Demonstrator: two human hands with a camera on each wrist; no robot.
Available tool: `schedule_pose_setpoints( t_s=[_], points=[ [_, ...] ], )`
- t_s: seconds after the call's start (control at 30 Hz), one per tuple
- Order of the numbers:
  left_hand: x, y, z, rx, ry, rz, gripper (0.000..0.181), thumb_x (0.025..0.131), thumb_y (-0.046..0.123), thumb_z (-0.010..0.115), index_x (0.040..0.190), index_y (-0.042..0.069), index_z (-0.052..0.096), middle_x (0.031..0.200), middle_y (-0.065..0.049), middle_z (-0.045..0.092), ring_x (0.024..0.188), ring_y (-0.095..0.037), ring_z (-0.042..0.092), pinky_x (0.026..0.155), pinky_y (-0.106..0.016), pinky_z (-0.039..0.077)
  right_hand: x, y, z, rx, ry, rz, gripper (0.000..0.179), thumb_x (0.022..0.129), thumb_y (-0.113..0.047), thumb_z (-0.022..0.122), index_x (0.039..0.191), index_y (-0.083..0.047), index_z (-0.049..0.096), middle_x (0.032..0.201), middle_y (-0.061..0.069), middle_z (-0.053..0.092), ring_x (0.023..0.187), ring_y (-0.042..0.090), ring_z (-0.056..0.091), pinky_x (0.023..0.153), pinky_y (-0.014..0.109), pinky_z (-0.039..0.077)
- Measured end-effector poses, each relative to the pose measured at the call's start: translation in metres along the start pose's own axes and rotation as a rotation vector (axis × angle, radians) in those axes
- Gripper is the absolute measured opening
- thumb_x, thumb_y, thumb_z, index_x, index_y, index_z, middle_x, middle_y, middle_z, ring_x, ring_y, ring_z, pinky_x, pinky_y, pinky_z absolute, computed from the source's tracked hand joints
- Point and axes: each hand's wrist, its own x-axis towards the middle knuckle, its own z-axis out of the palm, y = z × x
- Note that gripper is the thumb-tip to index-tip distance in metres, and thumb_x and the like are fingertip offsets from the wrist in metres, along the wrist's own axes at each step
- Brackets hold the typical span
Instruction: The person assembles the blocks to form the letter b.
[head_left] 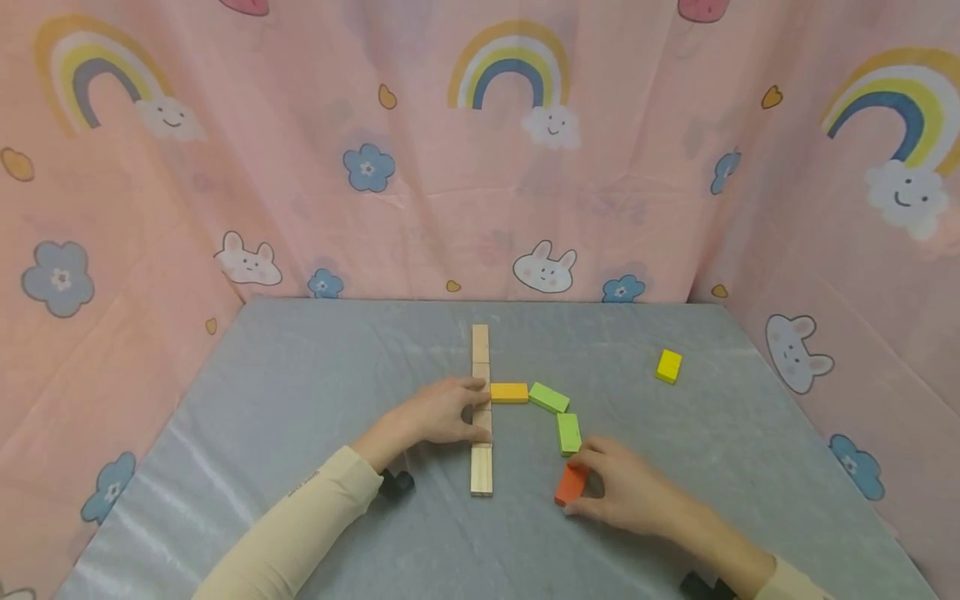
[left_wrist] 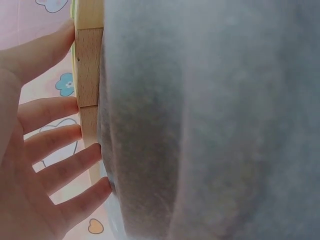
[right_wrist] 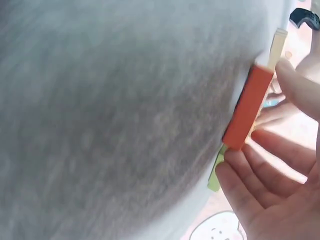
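My right hand (head_left: 630, 490) pinches a red-orange wooden block (head_left: 572, 483) between thumb and fingers, low over the cloth. In the right wrist view the thumb is by one end of this block (right_wrist: 249, 107) and the fingertips by the other. A column of several plain wooden blocks (head_left: 482, 472) runs away from me mid-table. Thumb and fingertips of my left hand (head_left: 444, 412) rest along this column, partly hiding it. An orange block (head_left: 510, 393) juts right from the column, followed by a light green block (head_left: 549, 397) and a second green block (head_left: 569, 433), curving toward me.
At the back right lies a yellow block (head_left: 669, 366), apart from the others. Grey cloth (head_left: 300, 375) covers the table. A pink patterned curtain (head_left: 442, 225) stands along the back and both sides. Dark wrist-camera parts (head_left: 396, 483) show below the left wrist.
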Motion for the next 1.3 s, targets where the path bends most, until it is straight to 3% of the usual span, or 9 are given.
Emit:
schedule_pose_setpoints(
  t_s=[0.17,0.3,0.57,0.87,1.3],
  points=[
    [0.000,0.001,-0.001,-0.009,-0.003,0.000,0.072,0.089,0.054,0.074,0.146,0.013,0.058,0.158,-0.006,0.044,0.144,-0.030,0.042,0.114,-0.046,0.040,-0.002,0.003,-0.002,-0.002,-0.007,-0.021,0.051,0.077,-0.044,0.089,0.114,-0.013,0.073,0.108,-0.011,0.059,0.094,0.008,0.057,0.081,0.034,0.053],
    [0.000,0.001,-0.002,-0.016,-0.008,-0.003,0.073,0.089,0.053,0.075,0.146,0.012,0.057,0.158,-0.006,0.044,0.144,-0.030,0.042,0.114,-0.046,0.040,-0.002,0.001,-0.002,-0.021,-0.009,-0.010,0.051,0.078,-0.046,0.088,0.114,-0.013,0.074,0.107,-0.010,0.060,0.092,0.007,0.057,0.079,0.034,0.054],
    [0.000,0.001,-0.002,-0.006,-0.015,-0.001,0.074,0.089,0.055,0.074,0.147,0.013,0.056,0.158,-0.006,0.043,0.145,-0.029,0.041,0.115,-0.045,0.039,0.004,-0.002,0.002,-0.080,0.030,-0.008,0.042,0.079,-0.038,0.088,0.109,-0.012,0.074,0.103,-0.009,0.063,0.089,0.007,0.058,0.077,0.034,0.055],
    [-0.001,0.001,-0.002,-0.014,-0.009,-0.004,0.074,0.089,0.054,0.074,0.147,0.013,0.056,0.158,-0.007,0.043,0.144,-0.030,0.041,0.115,-0.045,0.039,0.010,-0.009,0.002,-0.112,0.019,0.054,0.029,0.081,-0.021,0.087,0.105,-0.011,0.075,0.100,-0.007,0.065,0.087,0.008,0.060,0.078,0.035,0.057],
    [-0.001,0.001,-0.002,-0.016,-0.008,-0.009,0.074,0.089,0.054,0.075,0.148,0.013,0.056,0.158,-0.006,0.043,0.144,-0.029,0.041,0.114,-0.046,0.039,0.015,-0.006,0.004,-0.114,0.031,0.017,0.027,0.082,-0.015,0.086,0.106,-0.008,0.076,0.101,-0.004,0.066,0.089,0.011,0.063,0.077,0.035,0.057]
  ],
)
